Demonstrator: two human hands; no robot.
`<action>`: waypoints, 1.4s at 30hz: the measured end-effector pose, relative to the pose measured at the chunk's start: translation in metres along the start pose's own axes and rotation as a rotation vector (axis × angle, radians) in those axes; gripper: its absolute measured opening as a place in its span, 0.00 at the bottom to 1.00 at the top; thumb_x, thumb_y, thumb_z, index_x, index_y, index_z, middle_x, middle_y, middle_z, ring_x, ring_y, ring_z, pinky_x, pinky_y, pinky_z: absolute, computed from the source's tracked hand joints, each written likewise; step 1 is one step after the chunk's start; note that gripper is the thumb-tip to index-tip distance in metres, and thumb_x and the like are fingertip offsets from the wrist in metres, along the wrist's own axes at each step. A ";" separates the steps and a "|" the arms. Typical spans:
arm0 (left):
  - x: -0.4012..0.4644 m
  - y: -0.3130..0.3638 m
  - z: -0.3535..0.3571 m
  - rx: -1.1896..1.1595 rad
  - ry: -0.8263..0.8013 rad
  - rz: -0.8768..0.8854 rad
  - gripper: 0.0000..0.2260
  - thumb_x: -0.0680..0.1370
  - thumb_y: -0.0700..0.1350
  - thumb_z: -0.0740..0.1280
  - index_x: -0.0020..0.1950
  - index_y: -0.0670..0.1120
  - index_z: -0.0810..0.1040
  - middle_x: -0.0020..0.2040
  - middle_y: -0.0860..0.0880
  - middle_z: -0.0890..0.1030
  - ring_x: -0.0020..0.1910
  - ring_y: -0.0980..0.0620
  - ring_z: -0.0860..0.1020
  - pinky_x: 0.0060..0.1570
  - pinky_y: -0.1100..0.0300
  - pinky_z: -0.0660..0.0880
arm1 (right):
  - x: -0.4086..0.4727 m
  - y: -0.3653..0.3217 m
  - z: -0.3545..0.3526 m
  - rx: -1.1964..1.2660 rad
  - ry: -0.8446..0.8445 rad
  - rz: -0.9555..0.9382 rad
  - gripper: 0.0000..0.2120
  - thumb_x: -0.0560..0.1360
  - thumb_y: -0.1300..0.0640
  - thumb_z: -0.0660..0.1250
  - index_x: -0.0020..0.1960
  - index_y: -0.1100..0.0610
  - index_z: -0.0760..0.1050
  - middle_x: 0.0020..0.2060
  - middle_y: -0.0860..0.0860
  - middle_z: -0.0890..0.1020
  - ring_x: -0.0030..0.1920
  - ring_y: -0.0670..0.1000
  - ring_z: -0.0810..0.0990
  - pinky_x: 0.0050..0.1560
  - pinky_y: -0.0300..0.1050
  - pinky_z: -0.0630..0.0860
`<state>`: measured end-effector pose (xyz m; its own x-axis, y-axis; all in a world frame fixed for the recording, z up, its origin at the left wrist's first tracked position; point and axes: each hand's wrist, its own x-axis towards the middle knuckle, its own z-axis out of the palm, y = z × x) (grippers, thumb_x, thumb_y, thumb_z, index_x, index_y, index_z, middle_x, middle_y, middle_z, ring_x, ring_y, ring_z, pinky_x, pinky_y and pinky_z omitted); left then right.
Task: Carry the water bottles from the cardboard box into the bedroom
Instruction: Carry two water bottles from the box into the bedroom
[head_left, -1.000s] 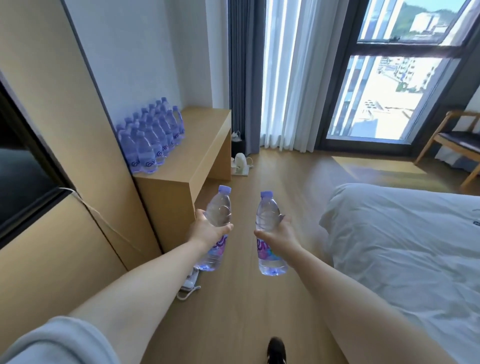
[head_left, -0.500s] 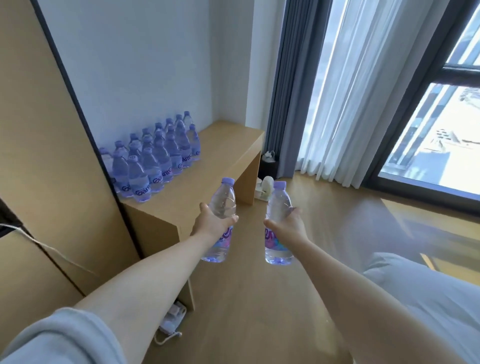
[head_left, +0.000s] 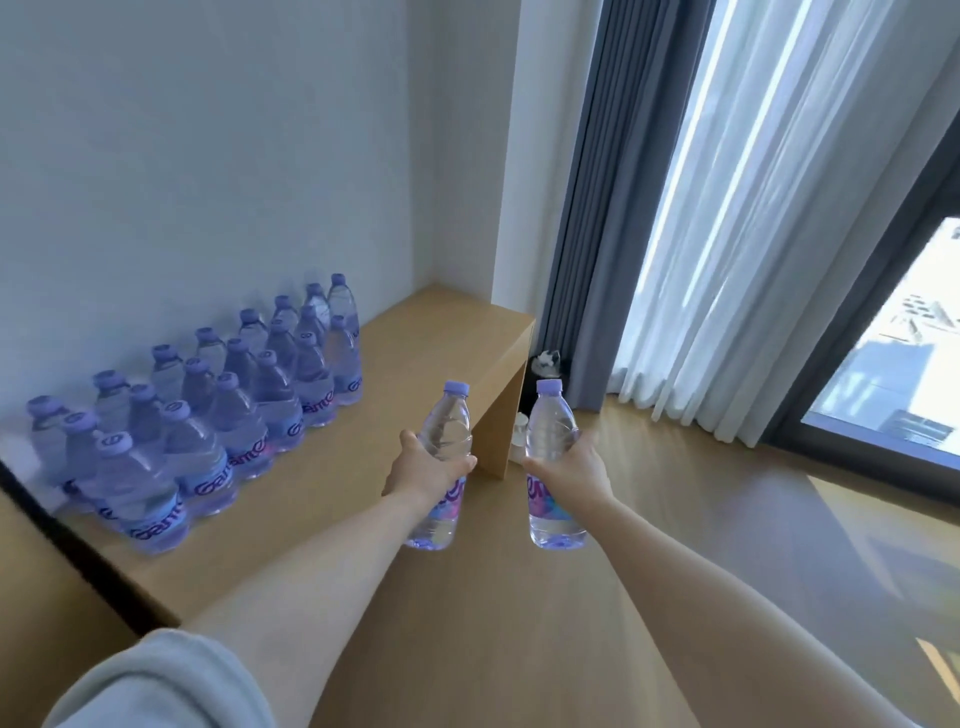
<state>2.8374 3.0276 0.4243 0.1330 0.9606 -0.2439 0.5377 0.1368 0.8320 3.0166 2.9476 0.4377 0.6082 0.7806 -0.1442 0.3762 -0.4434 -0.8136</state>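
My left hand (head_left: 423, 470) grips a clear water bottle (head_left: 444, 431) with a purple cap, held upright over the front edge of a low wooden desk (head_left: 415, 343). My right hand (head_left: 574, 467) grips a second, matching bottle (head_left: 553, 514), upright, just right of the desk's end and above the floor. Several more bottles (head_left: 228, 415) stand in rows along the wall on the left part of the desk top. The cardboard box is out of view.
The right part of the desk top is bare wood. A white wall rises behind it. Grey and sheer curtains (head_left: 727, 234) hang at the right beside a large window (head_left: 893, 374). Small objects (head_left: 545, 364) sit on the wooden floor (head_left: 701, 545) by the desk's end.
I have come closer to the desk and the view has turned left, so the bed has left the frame. Both hands still hold their bottles, now nearer the desk top.
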 end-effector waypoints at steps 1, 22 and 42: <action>0.019 0.011 0.003 0.001 0.005 0.002 0.31 0.67 0.60 0.74 0.55 0.50 0.58 0.50 0.50 0.74 0.49 0.45 0.77 0.49 0.52 0.74 | 0.021 -0.004 -0.002 0.004 -0.003 0.001 0.30 0.66 0.47 0.72 0.59 0.53 0.60 0.44 0.46 0.73 0.51 0.57 0.77 0.52 0.54 0.76; 0.338 0.080 0.024 -0.398 0.271 -0.233 0.25 0.60 0.54 0.78 0.51 0.52 0.72 0.44 0.56 0.78 0.46 0.54 0.79 0.45 0.59 0.75 | 0.417 -0.115 0.098 -0.004 -0.709 -0.041 0.33 0.71 0.53 0.74 0.67 0.54 0.58 0.54 0.55 0.73 0.46 0.51 0.76 0.37 0.43 0.73; 0.463 0.049 -0.022 -0.364 0.656 -0.265 0.14 0.65 0.41 0.76 0.48 0.49 0.79 0.42 0.54 0.82 0.43 0.59 0.79 0.44 0.65 0.75 | 0.531 -0.197 0.268 -0.198 -1.186 -0.317 0.31 0.68 0.68 0.73 0.66 0.51 0.68 0.56 0.51 0.78 0.55 0.51 0.77 0.55 0.48 0.75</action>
<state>2.9073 3.4844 0.3627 -0.5392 0.8162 -0.2074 0.1621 0.3423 0.9255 3.0785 3.5677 0.3706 -0.4965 0.7356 -0.4609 0.5530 -0.1413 -0.8211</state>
